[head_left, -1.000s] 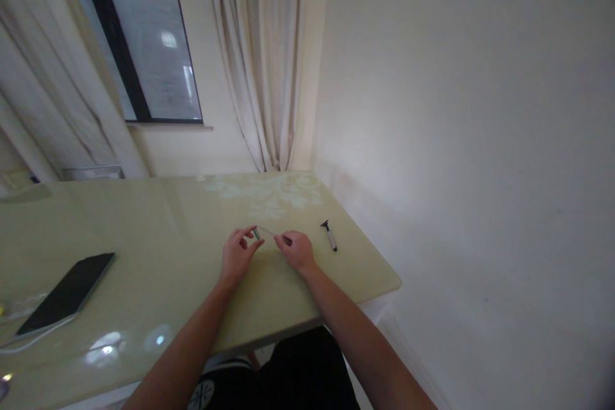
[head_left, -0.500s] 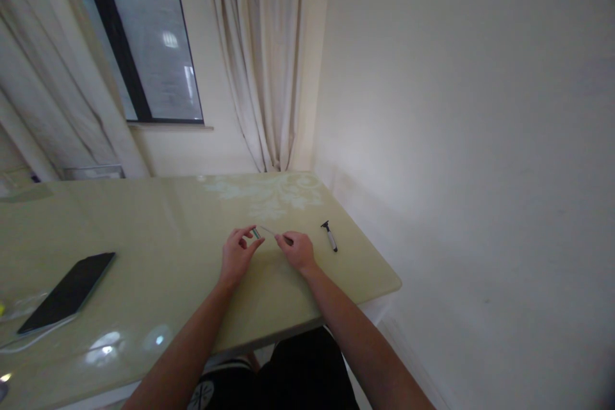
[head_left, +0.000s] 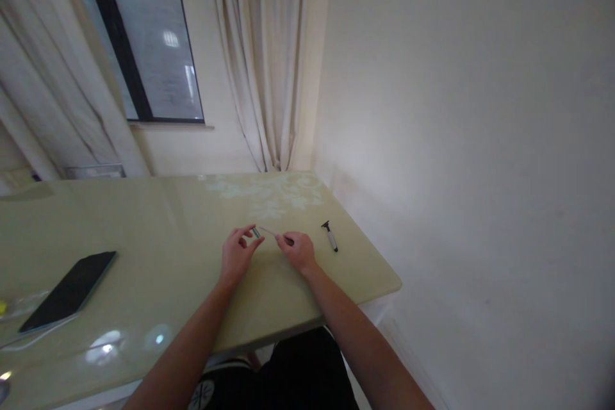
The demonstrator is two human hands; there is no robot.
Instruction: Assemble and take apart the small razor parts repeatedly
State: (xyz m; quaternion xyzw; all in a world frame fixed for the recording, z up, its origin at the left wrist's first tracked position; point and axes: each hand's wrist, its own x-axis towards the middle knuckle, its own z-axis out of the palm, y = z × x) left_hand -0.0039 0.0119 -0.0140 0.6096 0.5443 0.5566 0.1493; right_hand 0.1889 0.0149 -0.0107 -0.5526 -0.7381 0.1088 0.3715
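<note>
Over the table, my left hand (head_left: 236,255) pinches a small green-and-pale oblong piece (head_left: 255,232) between thumb and fingertips. It is too small to tell exactly what it is. My right hand (head_left: 298,250) is closed around the dark handle of a thin, slender tool (head_left: 268,230). The tool's narrow end points left, close to the oblong piece; I cannot tell whether they touch. To the right of my right hand, a razor (head_left: 330,237) with a dark head and a grey-and-black handle lies on the tabletop.
The pale glossy table (head_left: 168,237) has its right edge near the white wall (head_left: 456,141). At the left lies a dark flat tablet-like device (head_left: 70,291) with a white cable (head_left: 41,335) beside it. Curtains (head_left: 264,64) hang beyond the table's far edge.
Both hands hold nearly the same pose. The slender tool's narrow end has shifted very slightly by the oblong piece.
</note>
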